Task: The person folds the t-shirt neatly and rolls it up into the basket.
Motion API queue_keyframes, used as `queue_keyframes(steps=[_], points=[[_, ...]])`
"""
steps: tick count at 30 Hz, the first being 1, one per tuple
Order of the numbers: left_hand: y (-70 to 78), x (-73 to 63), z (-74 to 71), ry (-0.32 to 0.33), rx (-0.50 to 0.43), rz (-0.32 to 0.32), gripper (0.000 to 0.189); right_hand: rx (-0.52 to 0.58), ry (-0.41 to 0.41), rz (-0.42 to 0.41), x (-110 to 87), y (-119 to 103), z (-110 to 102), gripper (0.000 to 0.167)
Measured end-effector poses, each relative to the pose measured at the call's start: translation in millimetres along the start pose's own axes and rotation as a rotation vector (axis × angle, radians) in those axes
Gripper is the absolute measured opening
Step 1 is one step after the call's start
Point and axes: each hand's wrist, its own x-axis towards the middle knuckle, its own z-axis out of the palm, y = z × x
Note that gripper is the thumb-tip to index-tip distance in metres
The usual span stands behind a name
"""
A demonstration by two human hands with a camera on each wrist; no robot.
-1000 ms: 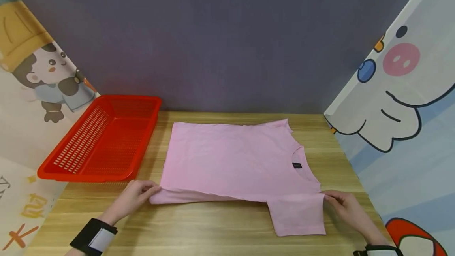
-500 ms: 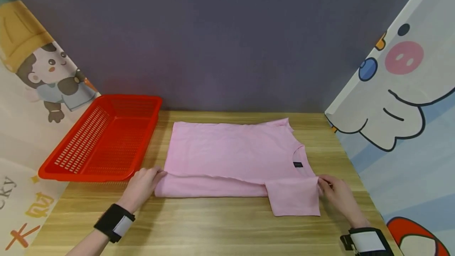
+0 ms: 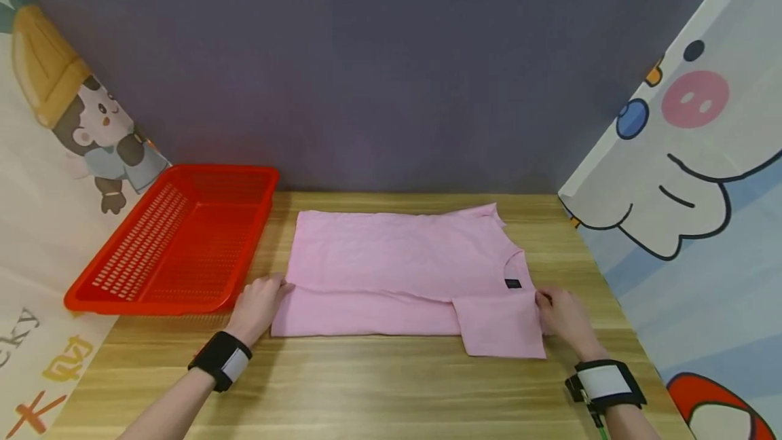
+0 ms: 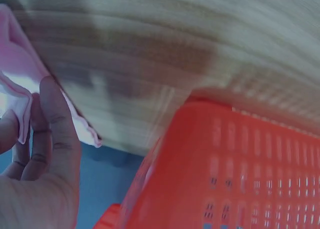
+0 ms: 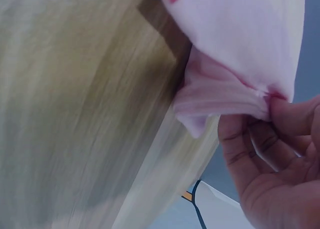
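A pink T-shirt (image 3: 391,250) lies sideways on the wooden table, its hem to the left and its collar with a dark label to the right. The near side is folded over, and one short sleeve (image 3: 501,328) points toward the front. At the hem my left hand (image 3: 258,307) pinches the fold's edge between thumb and fingers; the left wrist view shows the cloth lifted there. My right hand (image 3: 563,318) pinches the shirt at the shoulder beside the collar, and the right wrist view shows cloth (image 5: 235,44) bunched at the fingertips.
A red perforated plastic basket (image 3: 235,277) stands at the left, close to my left hand. Behind the table (image 3: 342,392) rises a dark grey panel (image 3: 391,73). Panels with cartoon prints (image 3: 696,155) flank both sides.
Both hands have moved away from me and slightly inward, drawing the shirt's near edge farther over. More of the folded strip shows along the front, and the sleeve has shifted back.
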Motion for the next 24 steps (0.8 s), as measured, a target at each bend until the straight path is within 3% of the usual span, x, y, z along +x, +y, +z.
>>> queue_keyframes(steps=[9,13,15,19,21,24], points=[[-7.4,10.0,13.7,0.014,-0.022,-0.02,0.017,-0.033,-0.029,0.078,15.2,-2,10,0.025],[-6.2,9.5,20.0,0.052,-0.021,0.019,0.012,-0.036,-0.018,0.079,16.7,-1,16,0.025],[-4.6,5.6,25.6,0.11,-0.026,0.081,0.014,-0.007,0.032,0.039,13.2,-1,17,0.025],[-1.1,-5.4,38.1,0.227,-0.049,0.309,0.029,0.058,0.145,-0.049,-2.5,0,15,0.022],[0.4,-9.9,43.1,0.247,-0.05,0.436,0.032,0.072,0.123,-0.059,-10.9,0,10,0.016],[2.3,-15.0,48.3,0.204,-0.023,0.558,0.035,0.083,-0.024,-0.021,-21.5,2,1,0.01]])
